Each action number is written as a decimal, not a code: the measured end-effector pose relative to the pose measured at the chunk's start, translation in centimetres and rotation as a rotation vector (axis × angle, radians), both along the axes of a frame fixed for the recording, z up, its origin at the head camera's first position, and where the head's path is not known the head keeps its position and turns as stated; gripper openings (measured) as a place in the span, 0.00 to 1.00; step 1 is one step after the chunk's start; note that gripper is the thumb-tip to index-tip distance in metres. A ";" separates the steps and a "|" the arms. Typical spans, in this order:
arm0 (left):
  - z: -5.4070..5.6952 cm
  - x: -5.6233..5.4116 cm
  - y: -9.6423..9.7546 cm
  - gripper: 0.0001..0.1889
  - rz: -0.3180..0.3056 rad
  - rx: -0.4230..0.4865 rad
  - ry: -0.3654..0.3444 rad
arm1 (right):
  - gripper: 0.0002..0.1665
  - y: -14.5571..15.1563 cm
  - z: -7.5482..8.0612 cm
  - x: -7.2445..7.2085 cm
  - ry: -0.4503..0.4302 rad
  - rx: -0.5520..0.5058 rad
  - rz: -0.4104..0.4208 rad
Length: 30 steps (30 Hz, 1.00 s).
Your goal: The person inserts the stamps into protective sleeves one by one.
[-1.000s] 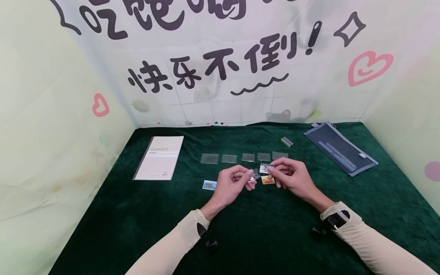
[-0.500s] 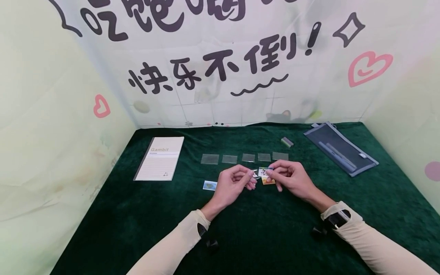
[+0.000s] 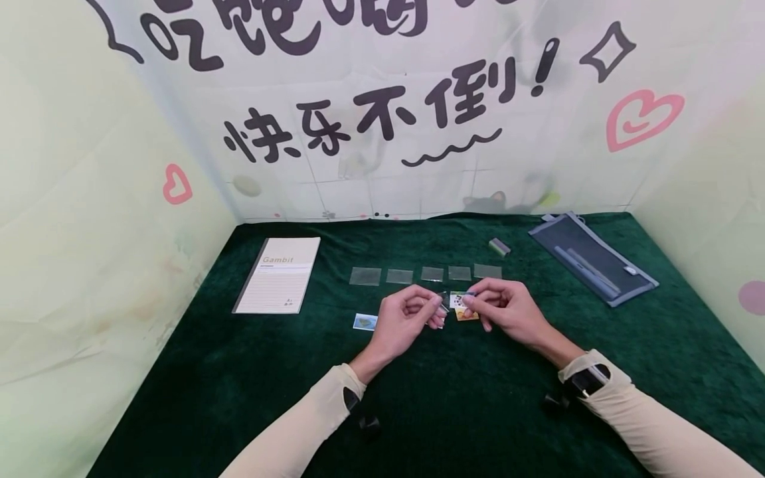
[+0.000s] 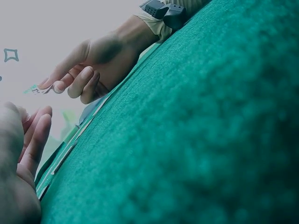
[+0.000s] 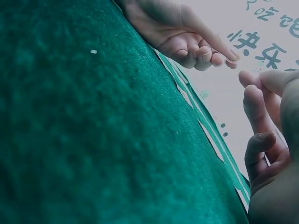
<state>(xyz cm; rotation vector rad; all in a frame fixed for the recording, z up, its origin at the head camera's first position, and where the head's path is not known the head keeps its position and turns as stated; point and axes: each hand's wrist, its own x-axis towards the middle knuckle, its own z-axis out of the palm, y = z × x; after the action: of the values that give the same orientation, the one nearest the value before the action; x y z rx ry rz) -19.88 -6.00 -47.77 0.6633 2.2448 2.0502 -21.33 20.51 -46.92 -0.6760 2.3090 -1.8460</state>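
Observation:
My left hand (image 3: 406, 315) pinches a small clear plastic sleeve (image 3: 445, 303) between thumb and fingertips, largely hidden by the fingers. Facing it, my right hand (image 3: 508, 309) pinches a small picture card (image 3: 457, 300) with black-and-white and green print. That card also shows between the right thumb and finger in the left wrist view (image 4: 33, 90). A narrow gap separates card and sleeve in the head view. Behind the right fingertips is an orange picture card (image 3: 466, 315). A blue picture card (image 3: 364, 322) lies on the cloth, its right end hidden by the left hand.
Several clear sleeves, such as the leftmost sleeve (image 3: 365, 276), lie in a row beyond the hands. A notebook (image 3: 281, 279) lies at left. A small eraser-like block (image 3: 499, 247) and a blue mesh zip pouch (image 3: 592, 259) lie at back right on the green cloth (image 3: 454, 411).
The card in my right hand has shifted slightly left and down, overlapping the orange card more. The clear sleeve in my left hand has turned in the fingers.

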 end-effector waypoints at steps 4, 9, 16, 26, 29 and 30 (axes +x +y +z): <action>0.1 0.0 0.0 0.12 0.002 -0.005 0.005 | 0.06 -0.1 0.1 0.1 0.012 0.006 0.008; 0.0 0.0 -0.1 0.13 -0.016 0.009 -0.003 | 0.05 -0.2 0.2 0.2 0.009 -0.002 0.000; 0.1 0.1 -0.1 0.19 -0.053 0.079 -0.037 | 0.07 -0.1 0.1 0.1 0.000 0.005 -0.020; 0.1 0.1 -0.1 0.15 -0.037 0.079 -0.051 | 0.04 -0.1 0.1 0.1 0.009 -0.009 0.032; 0.1 0.1 0.0 0.14 -0.028 0.077 -0.046 | 0.04 -0.1 0.1 0.1 0.011 -0.002 0.013; 0.1 0.1 0.0 0.14 -0.028 0.077 -0.044 | 0.04 -0.1 0.1 0.1 0.010 -0.001 0.006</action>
<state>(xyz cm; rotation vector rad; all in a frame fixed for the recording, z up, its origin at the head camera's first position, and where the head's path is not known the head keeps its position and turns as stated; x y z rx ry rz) -19.79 -6.02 -47.64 0.6438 2.1312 2.1255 -21.23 20.45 -46.82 -0.6932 2.3097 -1.8456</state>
